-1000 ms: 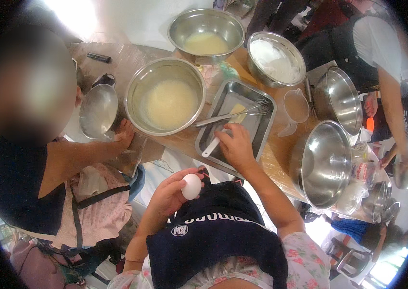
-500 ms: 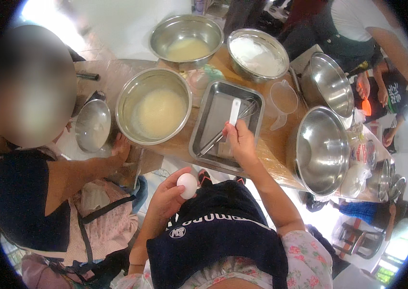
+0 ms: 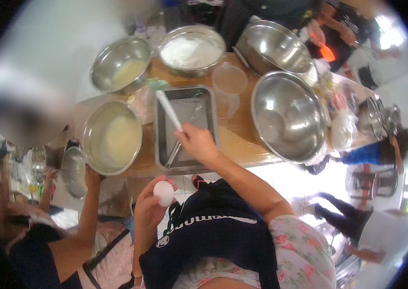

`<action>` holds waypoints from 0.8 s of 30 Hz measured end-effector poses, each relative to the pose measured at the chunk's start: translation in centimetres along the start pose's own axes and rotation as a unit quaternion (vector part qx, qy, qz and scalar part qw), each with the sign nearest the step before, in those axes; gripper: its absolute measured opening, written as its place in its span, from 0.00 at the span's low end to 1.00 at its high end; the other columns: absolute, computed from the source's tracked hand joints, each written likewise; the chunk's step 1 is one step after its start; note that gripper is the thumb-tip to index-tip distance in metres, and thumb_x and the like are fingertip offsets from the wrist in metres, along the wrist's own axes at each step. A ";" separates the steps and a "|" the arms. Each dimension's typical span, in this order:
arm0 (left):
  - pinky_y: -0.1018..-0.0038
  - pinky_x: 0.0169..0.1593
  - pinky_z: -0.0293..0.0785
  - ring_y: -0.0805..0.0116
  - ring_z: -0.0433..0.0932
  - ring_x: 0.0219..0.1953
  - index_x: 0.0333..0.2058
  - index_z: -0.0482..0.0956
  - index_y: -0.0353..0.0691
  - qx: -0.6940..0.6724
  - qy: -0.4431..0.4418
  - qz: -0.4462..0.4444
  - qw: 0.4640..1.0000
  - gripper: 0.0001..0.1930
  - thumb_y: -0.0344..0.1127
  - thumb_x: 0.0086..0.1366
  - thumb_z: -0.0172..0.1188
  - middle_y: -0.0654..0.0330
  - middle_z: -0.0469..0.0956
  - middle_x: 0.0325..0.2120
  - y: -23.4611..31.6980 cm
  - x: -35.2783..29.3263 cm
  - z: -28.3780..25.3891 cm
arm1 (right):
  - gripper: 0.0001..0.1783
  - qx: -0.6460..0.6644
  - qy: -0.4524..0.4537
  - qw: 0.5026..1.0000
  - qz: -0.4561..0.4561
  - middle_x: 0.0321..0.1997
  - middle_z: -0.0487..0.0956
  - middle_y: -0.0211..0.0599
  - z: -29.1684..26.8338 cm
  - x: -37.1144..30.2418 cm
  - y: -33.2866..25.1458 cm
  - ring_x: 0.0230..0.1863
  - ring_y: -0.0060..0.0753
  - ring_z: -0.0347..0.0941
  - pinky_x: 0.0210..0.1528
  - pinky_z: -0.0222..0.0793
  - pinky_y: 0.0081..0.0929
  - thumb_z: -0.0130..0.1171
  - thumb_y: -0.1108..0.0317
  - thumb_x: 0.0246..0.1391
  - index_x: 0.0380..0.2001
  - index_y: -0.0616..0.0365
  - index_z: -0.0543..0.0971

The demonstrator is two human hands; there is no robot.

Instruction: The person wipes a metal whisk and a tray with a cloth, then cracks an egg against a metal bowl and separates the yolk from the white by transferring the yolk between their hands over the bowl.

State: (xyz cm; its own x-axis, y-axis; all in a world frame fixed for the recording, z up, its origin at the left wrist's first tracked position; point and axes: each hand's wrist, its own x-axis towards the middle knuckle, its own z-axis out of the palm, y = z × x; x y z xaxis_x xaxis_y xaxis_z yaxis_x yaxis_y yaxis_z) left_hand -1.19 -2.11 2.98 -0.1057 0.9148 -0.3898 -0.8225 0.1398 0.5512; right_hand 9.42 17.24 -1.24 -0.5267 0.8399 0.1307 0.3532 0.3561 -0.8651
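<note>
My left hand (image 3: 147, 204) has its fingers curled round a white egg (image 3: 163, 193), just off the table's near edge. Over the grey rectangular tray (image 3: 215, 120), my right hand (image 3: 198, 143) grips a slim utensil with a long white handle (image 3: 169, 110). The handle points up and to the left; the utensil's other end is hidden by the hand, so its kind does not show. A wire whisk (image 3: 172, 156) lies slantwise in the tray, partly behind my right hand. Left of the tray stands a steel bowl (image 3: 90, 151) with pale yellow batter.
Another batter bowl (image 3: 103, 62) and a bowl of white powder (image 3: 216, 45) stand at the back. A clear measuring jug (image 3: 230, 79) sits beside the tray. To the right are large steel bowls (image 3: 305, 144) and plastic bags (image 3: 343, 132). At left, a person's arm (image 3: 86, 212) reaches toward the table.
My view has swung right, so the table's things sit further left. The white handle has tipped from nearly upright to leaning left. The egg stays in my left hand.
</note>
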 end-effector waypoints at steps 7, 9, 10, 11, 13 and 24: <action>0.63 0.43 0.74 0.52 0.68 0.49 0.52 0.61 0.32 -0.051 -0.020 0.005 0.998 0.28 0.29 0.50 0.55 0.46 0.66 0.47 0.1 1.0 0.6 | 0.11 0.009 0.043 0.999 -0.024 0.19 0.72 0.49 -0.8 -0.5 0.9 0.22 0.51 0.70 0.24 0.64 0.41 0.53 0.63 0.49 0.23 0.59 0.71; 0.64 0.42 0.74 0.54 0.69 0.48 0.52 0.60 0.33 -0.064 -0.006 0.003 0.998 0.27 0.30 0.52 0.54 0.47 0.67 0.47 0.2 1.1 0.9 | 0.11 0.013 0.066 0.998 -0.009 0.20 0.72 0.48 -0.8 -0.4 0.5 0.24 0.52 0.70 0.26 0.64 0.42 0.53 0.64 0.49 0.22 0.60 0.71; 0.64 0.42 0.74 0.54 0.69 0.48 0.52 0.60 0.33 -0.061 -0.008 -0.002 0.998 0.27 0.30 0.52 0.54 0.47 0.67 0.47 0.1 1.2 0.9 | 0.11 0.013 0.071 0.997 -0.006 0.20 0.72 0.48 -0.7 -0.3 0.5 0.24 0.52 0.70 0.26 0.64 0.42 0.53 0.64 0.49 0.22 0.60 0.71; 0.64 0.42 0.74 0.54 0.69 0.48 0.52 0.60 0.34 -0.052 -0.001 -0.002 0.999 0.27 0.30 0.52 0.55 0.48 0.67 0.46 0.1 1.3 0.8 | 0.09 0.009 0.085 0.996 -0.026 0.21 0.72 0.47 -0.5 -0.2 0.6 0.26 0.51 0.70 0.28 0.64 0.41 0.54 0.65 0.48 0.22 0.59 0.72; 0.65 0.41 0.74 0.55 0.70 0.47 0.52 0.60 0.34 -0.040 0.004 -0.007 0.999 0.27 0.30 0.52 0.55 0.48 0.68 0.46 0.0 1.6 0.7 | 0.08 0.004 0.102 0.994 -0.043 0.22 0.73 0.46 0.0 0.1 0.8 0.27 0.50 0.70 0.30 0.64 0.40 0.54 0.66 0.47 0.23 0.59 0.72; 0.65 0.35 0.74 0.54 0.72 0.42 0.49 0.63 0.30 0.001 -0.038 -0.049 0.998 0.28 0.30 0.45 0.58 0.47 0.70 0.41 -0.6 1.8 0.7 | 0.10 -0.170 0.021 0.959 -0.224 0.35 0.70 0.33 1.7 -2.8 3.8 0.44 0.37 0.63 0.46 0.55 0.38 0.55 0.67 0.36 0.27 0.48 0.78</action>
State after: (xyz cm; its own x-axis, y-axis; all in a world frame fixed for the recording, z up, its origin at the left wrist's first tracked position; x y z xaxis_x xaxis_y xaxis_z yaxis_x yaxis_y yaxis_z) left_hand -0.48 -0.34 2.46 0.0178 0.9226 -0.3855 -0.8255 0.2310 0.5149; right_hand 10.92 15.51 -5.70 -0.6556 0.5839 0.4788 0.3334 0.7928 -0.5103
